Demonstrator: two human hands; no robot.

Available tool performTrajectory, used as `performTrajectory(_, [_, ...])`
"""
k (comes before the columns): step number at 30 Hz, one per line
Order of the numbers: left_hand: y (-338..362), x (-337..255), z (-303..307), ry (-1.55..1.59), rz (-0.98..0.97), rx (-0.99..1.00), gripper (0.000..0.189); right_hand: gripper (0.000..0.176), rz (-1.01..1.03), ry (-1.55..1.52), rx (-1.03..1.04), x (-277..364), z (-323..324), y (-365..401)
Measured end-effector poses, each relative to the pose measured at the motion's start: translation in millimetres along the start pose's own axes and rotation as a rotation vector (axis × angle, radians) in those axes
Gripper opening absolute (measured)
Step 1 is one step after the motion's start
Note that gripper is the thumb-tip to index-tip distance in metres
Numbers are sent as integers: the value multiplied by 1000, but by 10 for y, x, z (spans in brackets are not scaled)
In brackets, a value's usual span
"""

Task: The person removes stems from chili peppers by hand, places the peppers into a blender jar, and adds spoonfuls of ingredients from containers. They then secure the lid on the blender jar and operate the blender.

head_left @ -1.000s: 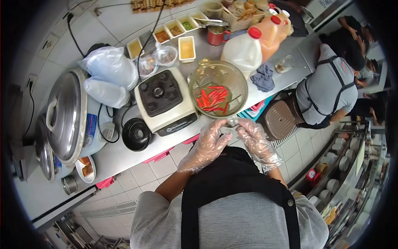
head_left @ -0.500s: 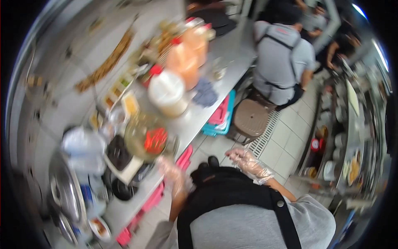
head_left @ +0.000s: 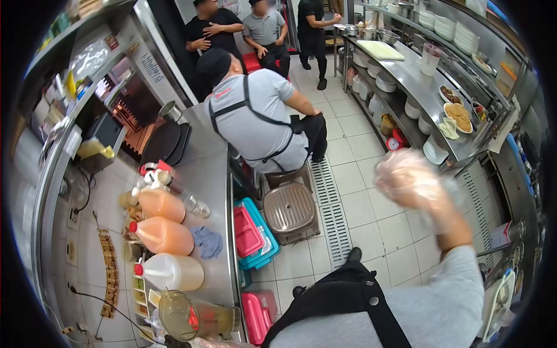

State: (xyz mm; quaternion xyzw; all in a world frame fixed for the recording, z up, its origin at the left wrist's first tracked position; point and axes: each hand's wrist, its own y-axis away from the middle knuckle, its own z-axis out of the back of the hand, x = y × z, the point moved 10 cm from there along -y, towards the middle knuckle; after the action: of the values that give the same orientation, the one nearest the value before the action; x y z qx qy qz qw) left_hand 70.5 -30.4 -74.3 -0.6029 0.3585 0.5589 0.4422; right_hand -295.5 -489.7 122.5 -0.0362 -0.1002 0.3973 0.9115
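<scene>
- A kitchen, seen from the wearer's head. A steel table (head_left: 214, 156) runs along the left from near to far, with tiled floor (head_left: 371, 229) to its right.
- At the near left, a see-through blender jar (head_left: 217, 319) stands on the table, red pieces (head_left: 193, 316) showing inside; its tall walls probably keep them together.
- The wearer's left hand (head_left: 216, 343), in a thin plastic glove, is a mere sliver at the near edge, just beside the jar. I cannot tell if it touches the jar, or how its grip stands.
- The right hand (head_left: 409, 178), also gloved, is raised over the floor, well apart from the table. It is blurred: nothing shows in its grip, but whether the fingers are spread or pressed together I cannot tell. The gloves are likely for hygiene.
- Beyond the jar, 3 jugs line the table: 1 white jug (head_left: 174, 272) nearest, then 2 orange jugs (head_left: 167, 236), probably grouped for reach. A blue cloth (head_left: 207, 242) lies crumpled to their right, perhaps for wiping.
- Farther off, a seated person (head_left: 255, 119) wears a grey shirt; a brown stool (head_left: 290, 207) stands nearer.
- Writing: a sign (head_left: 152, 68) at far left is too small to read; no brand is legible on the jugs.
</scene>
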Motion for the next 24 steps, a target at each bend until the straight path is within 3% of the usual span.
performTrajectory(1, [162,-72,-160,18,-4,26,39,13,72,345,-164,401,771,107])
performTrajectory(2, [343,-136,-331,35,-5,49,39,12,132,438,-429,453,1154,261])
performTrajectory(3, [531,-193,-495,58,-6,69,39,12,169,495,-495,406,1407,393])
performTrajectory(12, [2203,-765,-1988,198,69,256,39,13,6,648,-523,-1394,2183,779])
performTrajectory(18, [2943,-814,-3066,266,164,424,40,14,-194,684,-503,-2592,2212,686])
performTrajectory(24, [3724,-657,-4649,333,364,674,41,16,-368,702,-467,-3667,2041,307])
